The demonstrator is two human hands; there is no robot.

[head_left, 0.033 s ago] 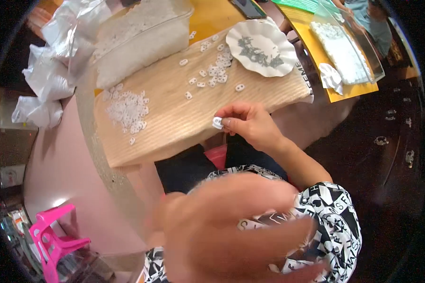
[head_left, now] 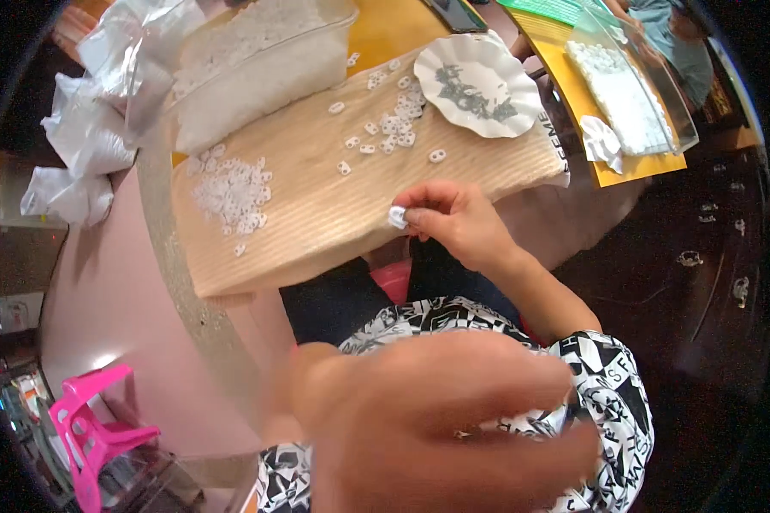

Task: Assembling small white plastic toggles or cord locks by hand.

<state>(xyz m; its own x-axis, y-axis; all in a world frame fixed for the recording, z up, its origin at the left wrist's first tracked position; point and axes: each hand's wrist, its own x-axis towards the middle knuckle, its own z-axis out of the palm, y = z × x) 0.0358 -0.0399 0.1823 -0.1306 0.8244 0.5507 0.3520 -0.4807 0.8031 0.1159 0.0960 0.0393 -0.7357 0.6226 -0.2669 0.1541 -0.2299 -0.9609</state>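
My right hand [head_left: 458, 224] pinches a small white plastic piece [head_left: 397, 216] between thumb and fingertips, just over the near edge of a board wrapped in brown paper [head_left: 316, 205]. Close to the camera, my left hand [head_left: 453, 419] is large and blurred, its fingers stretched toward the right with a gap between them. It shows nothing held. Small white two-holed pieces [head_left: 231, 192] lie heaped on the paper's left side. A looser group of similar pieces [head_left: 395, 128] spreads near a white fluted dish [head_left: 522, 107] holding small dark grey bits [head_left: 470, 92].
A clear tub [head_left: 257, 94] full of white pieces stands at the back left, beside plastic bags [head_left: 85, 128]. A phone [head_left: 455, 15] lies at the back. Another clear box [head_left: 624, 111] of white pieces sits at the right. A pink stool [head_left: 103, 427] stands lower left.
My left hand has shifted slightly down and right, its fingers less widely spread. The white piece in my right hand has turned and risen a little.
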